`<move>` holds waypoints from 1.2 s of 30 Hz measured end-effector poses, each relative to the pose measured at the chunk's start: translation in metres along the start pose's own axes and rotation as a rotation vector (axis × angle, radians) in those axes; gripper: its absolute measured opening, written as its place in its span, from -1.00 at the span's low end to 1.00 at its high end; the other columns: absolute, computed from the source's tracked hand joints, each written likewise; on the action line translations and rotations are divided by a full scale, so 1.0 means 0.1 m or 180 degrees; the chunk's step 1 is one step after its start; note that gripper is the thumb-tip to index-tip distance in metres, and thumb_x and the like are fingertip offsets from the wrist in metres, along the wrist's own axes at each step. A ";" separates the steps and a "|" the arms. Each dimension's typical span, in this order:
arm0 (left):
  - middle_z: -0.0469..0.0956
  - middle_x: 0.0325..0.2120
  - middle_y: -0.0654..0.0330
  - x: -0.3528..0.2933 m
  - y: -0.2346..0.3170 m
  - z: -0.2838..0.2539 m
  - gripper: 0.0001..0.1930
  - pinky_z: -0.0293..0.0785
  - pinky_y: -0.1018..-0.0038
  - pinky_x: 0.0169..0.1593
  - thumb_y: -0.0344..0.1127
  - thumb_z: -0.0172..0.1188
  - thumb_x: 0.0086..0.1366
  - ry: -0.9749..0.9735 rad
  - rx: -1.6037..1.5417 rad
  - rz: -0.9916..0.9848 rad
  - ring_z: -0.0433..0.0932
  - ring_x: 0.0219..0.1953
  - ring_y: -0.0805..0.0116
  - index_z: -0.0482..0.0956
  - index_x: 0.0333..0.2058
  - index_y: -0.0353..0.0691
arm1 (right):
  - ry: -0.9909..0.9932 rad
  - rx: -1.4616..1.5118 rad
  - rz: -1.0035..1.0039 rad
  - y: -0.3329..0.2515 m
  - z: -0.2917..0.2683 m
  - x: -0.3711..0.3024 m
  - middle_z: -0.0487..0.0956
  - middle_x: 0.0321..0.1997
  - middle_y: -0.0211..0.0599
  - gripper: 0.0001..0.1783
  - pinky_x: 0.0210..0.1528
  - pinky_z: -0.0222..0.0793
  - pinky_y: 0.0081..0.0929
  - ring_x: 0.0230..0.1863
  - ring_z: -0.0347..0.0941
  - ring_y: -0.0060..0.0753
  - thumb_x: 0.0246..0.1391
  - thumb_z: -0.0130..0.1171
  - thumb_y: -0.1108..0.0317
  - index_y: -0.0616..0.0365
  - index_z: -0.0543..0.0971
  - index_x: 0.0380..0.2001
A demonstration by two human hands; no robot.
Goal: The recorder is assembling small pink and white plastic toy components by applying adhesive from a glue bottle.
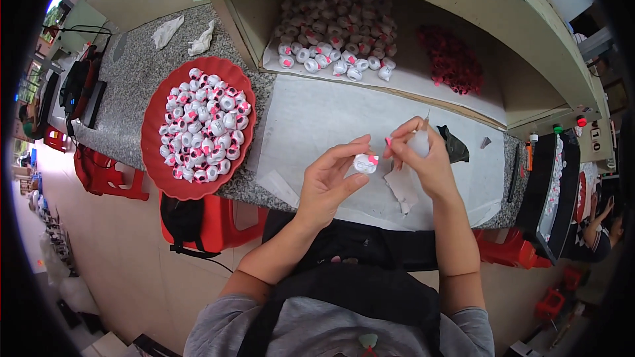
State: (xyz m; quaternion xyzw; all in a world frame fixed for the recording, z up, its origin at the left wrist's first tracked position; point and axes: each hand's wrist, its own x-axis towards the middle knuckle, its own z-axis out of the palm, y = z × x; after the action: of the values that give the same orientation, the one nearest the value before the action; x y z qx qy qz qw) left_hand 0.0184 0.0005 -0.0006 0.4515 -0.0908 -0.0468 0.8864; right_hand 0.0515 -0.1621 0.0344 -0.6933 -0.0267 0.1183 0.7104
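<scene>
My left hand [323,184] is closed on a small white figure head [362,164] with a pink patch, held between thumb and fingers above the paper-covered bench. Just to its right, my right hand [433,166] pinches a tiny pink piece [388,140] at its fingertips. The same hand also holds a translucent squeeze bottle [419,143], whose thin needle tip points up and away. The two hands are apart, close to each other. A red scalloped bowl [153,149] on the left carries many similar white heads [206,125] with pink and dark parts.
Behind the white paper [311,112], a shelf holds a pile of white heads [331,30] and a heap of dark pink pieces [451,59]. A torn paper scrap [402,190] and crumpled black plastic [454,144] lie near my right hand. Red stools [228,228] stand below the bench.
</scene>
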 end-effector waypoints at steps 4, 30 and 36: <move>0.33 -0.16 0.01 -0.01 -0.04 0.03 -0.64 0.19 0.43 -0.04 -0.54 0.06 -0.03 -0.0299 0.0063 -0.0135 0.32 -0.11 0.33 0.31 -0.18 -0.33 | 0.0049 0.0894 0.0099 0.22 0.13 -0.13 0.44 -0.58 -0.30 -0.91 -0.59 0.21 -0.71 -0.63 0.28 -0.64 -0.10 -0.01 0.44 0.25 0.37 -0.52; 0.33 -0.21 0.11 -0.06 -0.03 0.01 -0.64 0.30 0.54 -0.11 -0.63 0.04 -0.02 -0.0041 0.0766 0.0315 0.35 -0.17 0.38 0.32 -0.17 -0.35 | 0.0783 0.1240 -0.0335 0.18 0.20 -0.46 0.41 -0.60 -0.30 -0.90 -0.57 0.17 -0.72 -0.64 0.27 -0.63 -0.27 0.08 0.61 0.30 0.39 -0.57; 0.35 -0.25 0.03 -0.08 -0.02 0.02 -0.67 0.29 0.47 -0.09 -0.67 0.02 -0.07 -0.0114 0.1649 0.0781 0.38 -0.19 0.30 0.35 -0.23 -0.38 | 0.0591 0.1198 -0.0333 0.16 0.35 -0.45 0.42 -0.58 -0.38 -0.90 -0.60 0.13 -0.77 -0.61 0.25 -0.70 -0.27 0.11 0.61 0.27 0.42 -0.58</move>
State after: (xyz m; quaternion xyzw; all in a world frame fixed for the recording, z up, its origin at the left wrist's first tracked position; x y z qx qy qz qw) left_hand 0.0098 -0.0009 -0.0020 0.6476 -0.1693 0.0776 0.7388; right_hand -0.0017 -0.1373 0.0254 -0.5540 0.0255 0.0198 0.8319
